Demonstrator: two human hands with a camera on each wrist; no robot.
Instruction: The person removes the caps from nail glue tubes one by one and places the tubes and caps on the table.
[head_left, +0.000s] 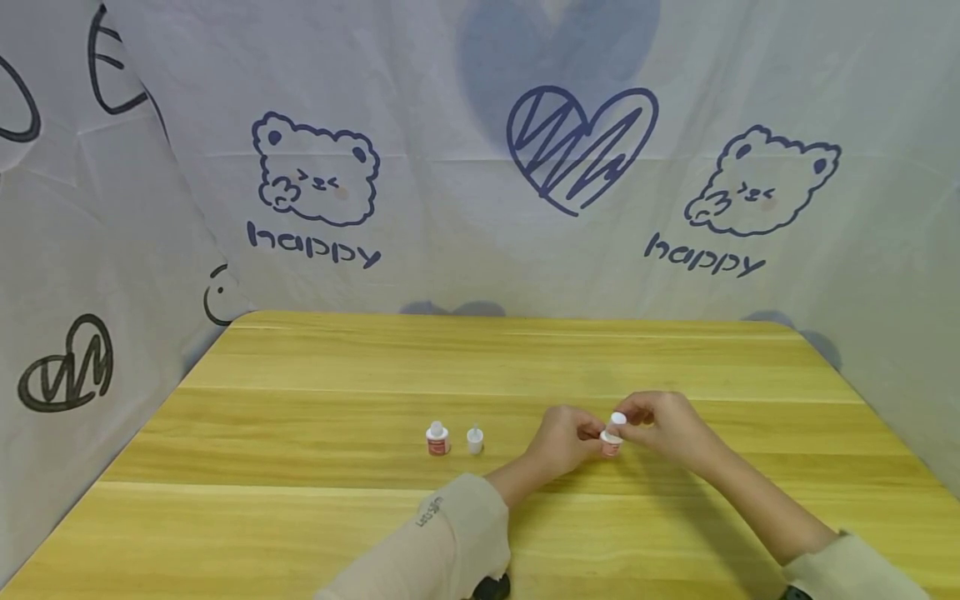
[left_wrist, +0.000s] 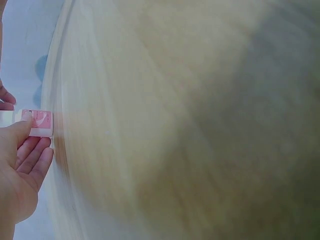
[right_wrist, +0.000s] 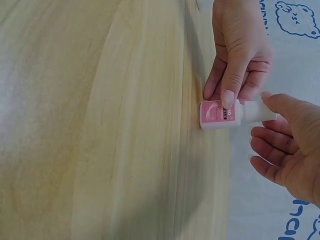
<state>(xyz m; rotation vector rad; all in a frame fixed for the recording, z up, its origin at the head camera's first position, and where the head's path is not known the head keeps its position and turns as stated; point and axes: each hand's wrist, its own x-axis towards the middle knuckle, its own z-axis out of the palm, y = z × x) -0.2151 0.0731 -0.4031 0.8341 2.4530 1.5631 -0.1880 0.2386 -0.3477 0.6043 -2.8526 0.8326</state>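
Observation:
A small white bottle [right_wrist: 215,115] with a pink label stands upright on the table, as the head and right wrist views show. My left hand [head_left: 564,442] holds its body between thumb and fingers from the left. My right hand [head_left: 667,425] pinches the white cap [right_wrist: 259,111] at the top of this bottle, thumb on one side and fingers on the other. To the left of both hands stands a second small bottle [head_left: 438,443] with a red label and its pale nozzle uncovered. Beside it is a loose white cap [head_left: 475,442] with a thin stem pointing up.
The wooden table [head_left: 315,358] reaches back to a white cloth [head_left: 442,225] printed with bears, hearts and lettering. More of this cloth hangs along the left and right sides. Shadows of the arms fall across the wood.

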